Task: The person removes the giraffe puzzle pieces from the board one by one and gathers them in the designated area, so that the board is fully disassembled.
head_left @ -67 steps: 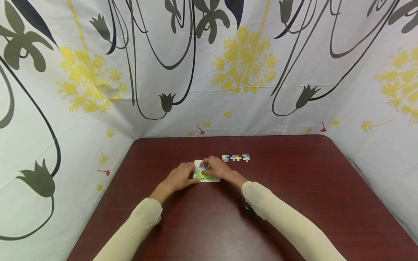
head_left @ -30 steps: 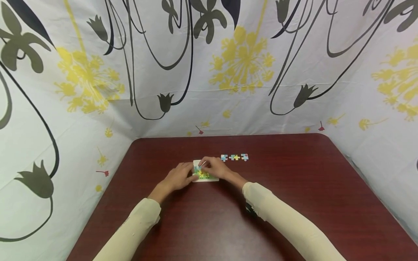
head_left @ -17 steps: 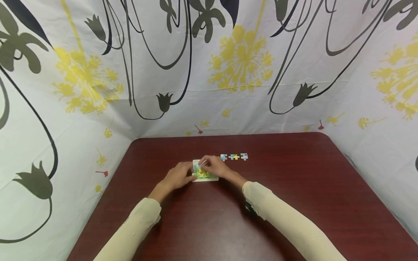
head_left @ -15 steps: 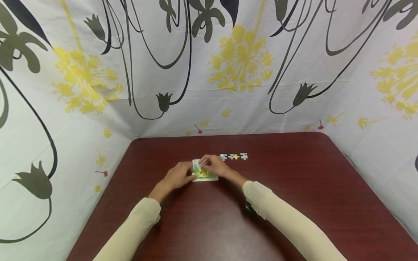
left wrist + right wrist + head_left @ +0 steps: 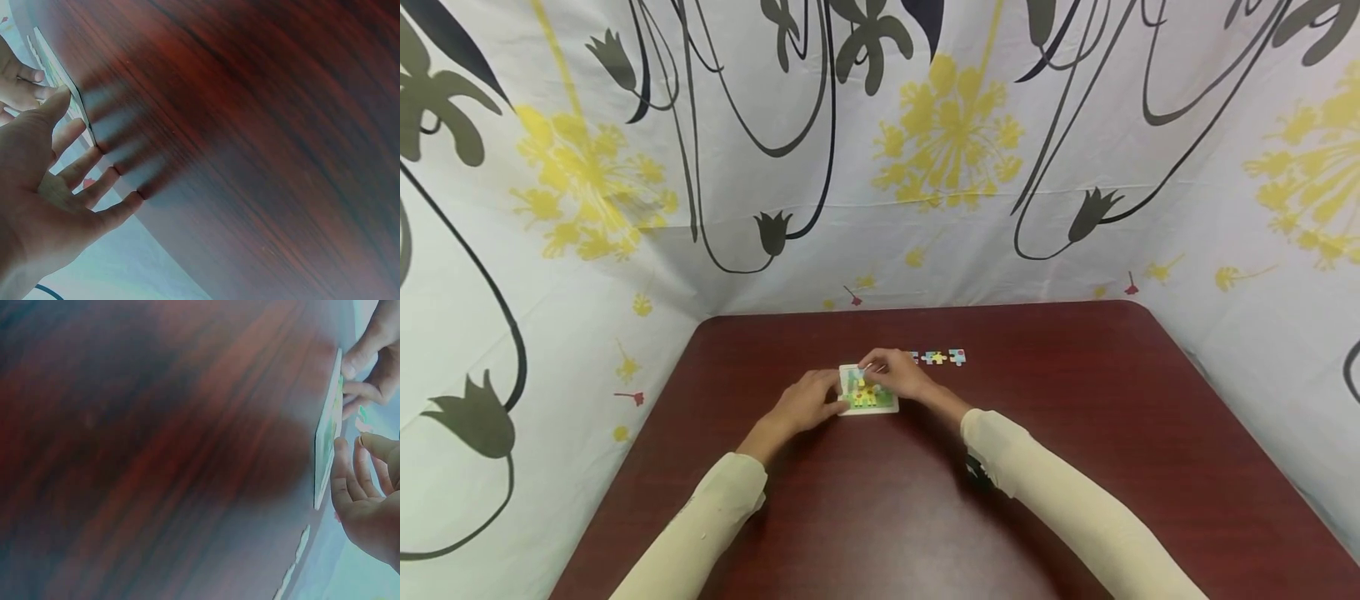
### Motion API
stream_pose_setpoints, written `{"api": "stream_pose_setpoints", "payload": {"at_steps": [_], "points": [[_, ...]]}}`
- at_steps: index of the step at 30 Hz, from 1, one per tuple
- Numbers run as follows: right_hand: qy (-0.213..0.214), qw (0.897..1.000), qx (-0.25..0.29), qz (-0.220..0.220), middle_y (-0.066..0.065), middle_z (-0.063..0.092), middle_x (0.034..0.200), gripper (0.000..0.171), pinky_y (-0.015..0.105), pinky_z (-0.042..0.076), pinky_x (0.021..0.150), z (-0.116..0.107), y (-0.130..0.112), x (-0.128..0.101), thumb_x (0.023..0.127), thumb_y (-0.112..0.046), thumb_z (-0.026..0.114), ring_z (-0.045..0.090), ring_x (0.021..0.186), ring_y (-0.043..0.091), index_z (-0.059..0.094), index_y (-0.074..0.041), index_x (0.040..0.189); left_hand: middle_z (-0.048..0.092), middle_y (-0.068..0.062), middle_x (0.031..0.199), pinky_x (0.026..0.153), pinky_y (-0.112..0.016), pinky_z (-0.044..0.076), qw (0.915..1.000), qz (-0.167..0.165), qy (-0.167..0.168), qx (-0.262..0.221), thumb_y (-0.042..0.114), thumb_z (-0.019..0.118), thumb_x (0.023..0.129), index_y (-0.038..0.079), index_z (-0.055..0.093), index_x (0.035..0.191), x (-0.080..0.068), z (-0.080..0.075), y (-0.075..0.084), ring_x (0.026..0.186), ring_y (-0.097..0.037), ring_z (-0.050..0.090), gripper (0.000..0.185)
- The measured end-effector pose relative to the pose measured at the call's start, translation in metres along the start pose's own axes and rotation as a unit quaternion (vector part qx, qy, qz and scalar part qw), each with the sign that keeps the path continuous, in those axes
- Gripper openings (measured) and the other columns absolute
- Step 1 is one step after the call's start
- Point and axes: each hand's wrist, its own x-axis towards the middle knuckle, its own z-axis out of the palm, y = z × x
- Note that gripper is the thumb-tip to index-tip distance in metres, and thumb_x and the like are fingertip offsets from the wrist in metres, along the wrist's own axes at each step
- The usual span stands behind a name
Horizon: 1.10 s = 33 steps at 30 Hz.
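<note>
A small jigsaw board (image 5: 871, 410) with a white border and a green, yellow and blue animal picture lies on the table. My left hand (image 5: 806, 402) rests at its left side; in the left wrist view the thumb (image 5: 57, 103) is on the board's edge and the other fingers spread down to the tabletop. My right hand (image 5: 904, 377) is over the board's upper right part, thumb and forefinger pinching a small jigsaw piece (image 5: 363, 417). The right hand hides that corner of the picture.
Beyond the right hand, loose jigsaw pieces (image 5: 935, 358) lie in a row, the leftmost partly covered by the hand. The dark red table (image 5: 865, 517) ends at a patterned cloth wall (image 5: 865, 192) behind and on both sides.
My right hand has lifted off the picture and shifted a little toward the far edge, with the piece pinched, uncovering more of the board. The left hand has stayed beside the board.
</note>
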Motion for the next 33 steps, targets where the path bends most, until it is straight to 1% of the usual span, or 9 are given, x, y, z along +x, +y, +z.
{"api": "stream_pose_setpoints", "payload": {"at_steps": [8, 11, 14, 18, 21, 25, 29, 32, 33], "points": [[0.023, 0.999, -0.028, 0.006, 0.002, 0.071, 0.094, 0.017, 0.032, 0.053, 0.077, -0.027, 0.007, -0.006, 0.091, -0.015, 0.067, 0.068, 0.087, 0.014, 0.068, -0.01, 0.108, 0.058, 0.006, 0.112, 0.078, -0.043, 0.046, 1.0, -0.004, 0.0, 0.007, 0.039, 0.07, 0.087, 0.019, 0.058, 0.094, 0.001, -0.002, 0.001, 0.107, -0.022, 0.051, 0.025], [0.032, 0.998, -0.045, 0.007, 0.002, 0.071, 0.094, 0.018, 0.033, 0.053, 0.077, -0.038, 0.013, -0.011, 0.091, -0.015, 0.067, 0.068, 0.088, 0.015, 0.069, -0.01, 0.108, 0.059, 0.006, 0.109, 0.079, -0.044, 0.046, 1.0, -0.001, 0.004, 0.009, 0.04, 0.07, 0.087, 0.019, 0.058, 0.094, 0.0, -0.001, 0.0, 0.11, -0.022, 0.051, 0.025], [0.039, 0.997, -0.061, 0.013, 0.003, 0.071, 0.094, 0.018, 0.033, 0.052, 0.075, -0.048, 0.018, -0.017, 0.091, -0.015, 0.067, 0.068, 0.089, 0.016, 0.07, -0.01, 0.107, 0.059, 0.003, 0.118, 0.08, -0.045, 0.046, 0.9999, 0.006, 0.006, 0.007, 0.04, 0.07, 0.087, 0.018, 0.058, 0.094, -0.001, -0.001, 0.0, 0.115, -0.024, 0.05, 0.025], [0.042, 0.996, -0.08, 0.021, 0.004, 0.072, 0.094, 0.018, 0.033, 0.052, 0.072, -0.058, 0.026, -0.024, 0.09, -0.014, 0.068, 0.068, 0.088, 0.016, 0.07, -0.008, 0.106, 0.058, 0.001, 0.127, 0.078, -0.044, 0.047, 0.9999, 0.013, 0.004, 0.0, 0.038, 0.07, 0.087, 0.017, 0.059, 0.096, -0.001, -0.001, 0.0, 0.114, -0.025, 0.051, 0.025], [0.039, 0.995, -0.091, 0.026, 0.004, 0.072, 0.092, 0.018, 0.032, 0.051, 0.069, -0.062, 0.031, -0.027, 0.09, -0.013, 0.068, 0.068, 0.083, 0.015, 0.07, -0.007, 0.106, 0.06, 0.001, 0.125, 0.077, -0.044, 0.047, 0.9999, 0.011, 0.001, -0.002, 0.038, 0.071, 0.086, 0.018, 0.06, 0.099, -0.001, -0.002, 0.001, 0.112, -0.024, 0.051, 0.026], [0.036, 0.994, -0.101, 0.037, 0.003, 0.072, 0.089, 0.018, 0.031, 0.05, 0.067, -0.065, 0.036, -0.03, 0.089, -0.013, 0.068, 0.067, 0.077, 0.013, 0.071, -0.006, 0.105, 0.059, 0.0, 0.128, 0.079, -0.045, 0.046, 1.0, 0.005, -0.004, 0.001, 0.038, 0.07, 0.087, 0.018, 0.061, 0.1, -0.001, -0.003, 0.002, 0.115, -0.024, 0.051, 0.027], [0.033, 0.992, -0.111, 0.047, 0.002, 0.072, 0.087, 0.017, 0.031, 0.05, 0.066, -0.066, 0.038, -0.033, 0.089, -0.012, 0.068, 0.066, 0.075, 0.013, 0.071, -0.007, 0.105, 0.063, 0.003, 0.114, 0.078, -0.045, 0.046, 1.0, 0.004, -0.006, 0.0, 0.038, 0.07, 0.087, 0.018, 0.061, 0.1, -0.001, -0.004, 0.002, 0.112, -0.023, 0.051, 0.026], [0.028, 0.992, -0.119, 0.04, 0.004, 0.072, 0.088, 0.016, 0.031, 0.05, 0.068, -0.065, 0.04, -0.036, 0.089, -0.011, 0.068, 0.067, 0.078, 0.014, 0.071, -0.006, 0.104, 0.062, 0.005, 0.102, 0.078, -0.045, 0.046, 1.0, 0.003, -0.006, 0.0, 0.038, 0.07, 0.087, 0.018, 0.06, 0.101, -0.001, -0.004, 0.002, 0.109, -0.022, 0.052, 0.026], [0.026, 0.992, -0.119, 0.037, 0.004, 0.072, 0.088, 0.016, 0.032, 0.05, 0.068, -0.065, 0.041, -0.037, 0.089, -0.01, 0.068, 0.067, 0.078, 0.015, 0.071, -0.005, 0.103, 0.062, 0.005, 0.102, 0.077, -0.045, 0.046, 1.0, 0.003, -0.005, 0.0, 0.038, 0.071, 0.087, 0.018, 0.06, 0.1, -0.001, -0.004, 0.002, 0.109, -0.022, 0.052, 0.026]]}}
